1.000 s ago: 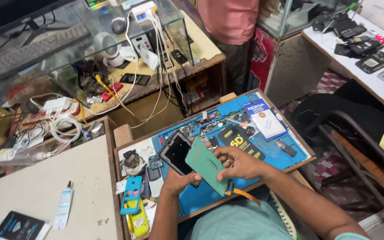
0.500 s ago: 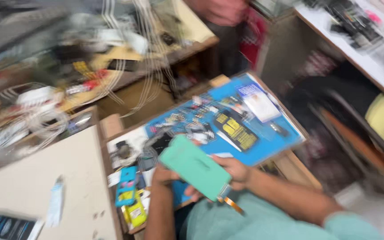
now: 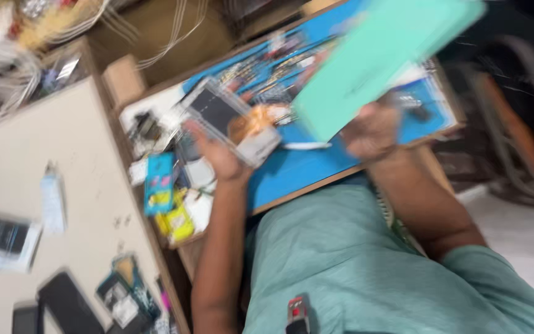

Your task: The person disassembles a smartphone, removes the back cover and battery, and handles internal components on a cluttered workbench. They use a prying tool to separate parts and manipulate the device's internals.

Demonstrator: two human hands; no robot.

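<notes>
The view is blurred by motion. My left hand [image 3: 220, 158] holds a phone in a clear case [image 3: 227, 117] over the blue work mat [image 3: 304, 167], screen up. My right hand [image 3: 372, 130] grips a mint-green back cover [image 3: 378, 55], lifted and tilted toward the camera, hiding much of the mat's far right part. An orange item [image 3: 254, 120] lies by the phone's lower end. Small tools and parts are scattered on the mat behind the hands.
A wooden tray [image 3: 118, 77] frames the mat. Left of it is a pale counter [image 3: 26, 167] with a small tube [image 3: 52, 201], a boxed phone [image 3: 1, 238] and dark phones [image 3: 69, 303]. Blue and yellow packets [image 3: 165, 198] lie at the tray's left. Cables [image 3: 7, 68] pile up far left.
The camera has swung down and closer. My right hand has raised the green cover up and to the right, while my left hand has lifted the clear-cased phone off the mat.
</notes>
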